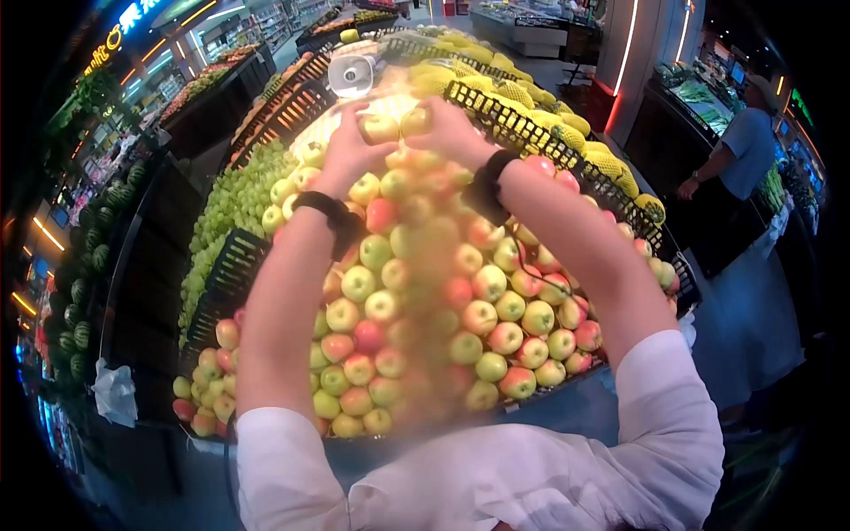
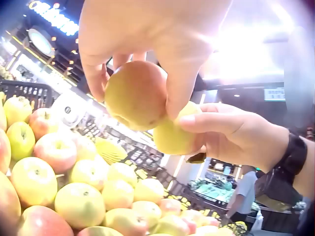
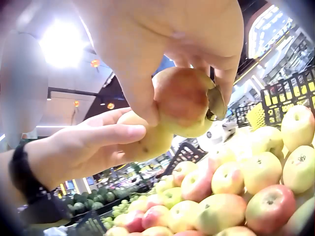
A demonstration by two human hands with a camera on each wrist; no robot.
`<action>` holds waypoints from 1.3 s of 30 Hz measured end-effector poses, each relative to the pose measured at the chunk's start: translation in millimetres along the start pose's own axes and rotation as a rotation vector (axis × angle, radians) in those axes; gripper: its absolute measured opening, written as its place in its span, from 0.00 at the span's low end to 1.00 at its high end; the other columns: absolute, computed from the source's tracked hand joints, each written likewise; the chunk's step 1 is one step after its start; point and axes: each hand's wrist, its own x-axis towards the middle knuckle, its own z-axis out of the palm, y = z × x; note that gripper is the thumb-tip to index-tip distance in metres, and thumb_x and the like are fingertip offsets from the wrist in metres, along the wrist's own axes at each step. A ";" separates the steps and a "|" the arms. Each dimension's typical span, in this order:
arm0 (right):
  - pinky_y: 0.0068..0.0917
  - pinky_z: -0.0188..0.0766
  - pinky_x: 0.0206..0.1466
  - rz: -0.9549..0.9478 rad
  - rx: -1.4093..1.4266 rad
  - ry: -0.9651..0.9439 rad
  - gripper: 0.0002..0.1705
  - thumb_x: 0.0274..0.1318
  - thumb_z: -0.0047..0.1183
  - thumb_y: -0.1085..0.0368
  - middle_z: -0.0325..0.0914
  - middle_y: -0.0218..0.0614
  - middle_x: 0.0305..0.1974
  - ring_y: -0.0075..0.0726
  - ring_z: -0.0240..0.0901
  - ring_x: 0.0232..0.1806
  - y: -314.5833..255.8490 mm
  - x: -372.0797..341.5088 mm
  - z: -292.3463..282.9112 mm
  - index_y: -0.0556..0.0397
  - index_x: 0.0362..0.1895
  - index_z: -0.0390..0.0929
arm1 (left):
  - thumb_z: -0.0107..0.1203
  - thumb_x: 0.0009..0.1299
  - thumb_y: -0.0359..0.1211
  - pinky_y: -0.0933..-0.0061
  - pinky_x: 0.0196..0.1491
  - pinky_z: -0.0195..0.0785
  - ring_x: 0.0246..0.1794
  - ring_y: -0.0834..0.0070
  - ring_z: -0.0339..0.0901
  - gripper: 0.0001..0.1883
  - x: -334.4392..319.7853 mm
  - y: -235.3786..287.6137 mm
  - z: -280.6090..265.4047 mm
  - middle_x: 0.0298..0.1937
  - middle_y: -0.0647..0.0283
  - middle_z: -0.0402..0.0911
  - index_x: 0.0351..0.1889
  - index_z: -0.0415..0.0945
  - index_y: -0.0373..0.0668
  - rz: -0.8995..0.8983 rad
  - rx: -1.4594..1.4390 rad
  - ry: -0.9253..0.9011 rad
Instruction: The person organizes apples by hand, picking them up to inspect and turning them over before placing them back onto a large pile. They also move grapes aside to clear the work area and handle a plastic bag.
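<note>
Each hand grips one yellow-green apple with a red blush, high over the far part of a large apple pile point(image 1: 381, 292). My left hand point(image 1: 350, 150) has its thumb and fingers around the left apple point(image 2: 135, 96). In the right wrist view my right hand point(image 3: 172, 34) holds the right apple point(image 3: 182, 101) the same way. A dark, leaf-like piece point(image 3: 215, 101) shows at the right apple's side, by the fingers. The two apples are side by side and overlap in both wrist views. Dark straps with small boxes circle both wrists.
Green grapes point(image 1: 239, 199) lie left of the apples. Netted yellow fruit point(image 1: 531, 102) stands behind a black crate wall point(image 1: 522, 115) on the right. A white loudspeaker point(image 1: 351, 75) sits beyond the hands. A person point(image 1: 739, 142) stands at the far right. Watermelons point(image 1: 97, 230) line the left.
</note>
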 end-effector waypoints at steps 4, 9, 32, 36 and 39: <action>0.41 0.72 0.59 0.134 0.154 0.027 0.42 0.42 0.74 0.58 0.75 0.56 0.53 0.56 0.74 0.57 54.1 48.6 51.0 0.60 0.60 0.69 | 0.76 0.50 0.29 0.63 0.60 0.72 0.57 0.59 0.77 0.41 39.1 -58.2 17.7 0.57 0.49 0.76 0.62 0.66 0.39 0.065 0.213 0.158; 0.42 0.70 0.63 -0.009 0.006 0.092 0.39 0.48 0.69 0.60 0.71 0.55 0.58 0.58 0.73 0.58 94.5 84.3 89.8 0.59 0.62 0.66 | 0.74 0.51 0.32 0.56 0.67 0.64 0.63 0.49 0.68 0.41 63.4 -82.8 17.0 0.61 0.50 0.70 0.65 0.68 0.43 0.005 0.283 0.137; 0.39 0.71 0.60 0.273 -0.027 -0.270 0.35 0.59 0.56 0.67 0.74 0.54 0.58 0.46 0.76 0.55 162.3 104.0 121.8 0.58 0.69 0.60 | 0.64 0.65 0.38 0.55 0.63 0.68 0.58 0.47 0.76 0.37 98.2 -129.0 14.4 0.66 0.49 0.67 0.72 0.60 0.52 -0.249 0.468 -0.171; 0.41 0.71 0.61 0.153 -0.140 -0.256 0.38 0.58 0.55 0.60 0.75 0.57 0.57 0.53 0.76 0.57 194.7 109.3 143.6 0.57 0.71 0.58 | 0.68 0.61 0.33 0.53 0.59 0.70 0.55 0.49 0.79 0.37 89.6 -109.2 26.8 0.66 0.50 0.68 0.68 0.61 0.53 -0.249 0.675 -0.118; 0.41 0.72 0.61 0.319 -0.336 -0.397 0.40 0.56 0.55 0.58 0.76 0.57 0.56 0.54 0.76 0.57 124.6 96.3 94.0 0.57 0.71 0.57 | 0.65 0.63 0.32 0.54 0.60 0.70 0.58 0.50 0.77 0.38 93.4 -126.2 22.9 0.66 0.49 0.70 0.71 0.61 0.56 -0.264 0.662 -0.201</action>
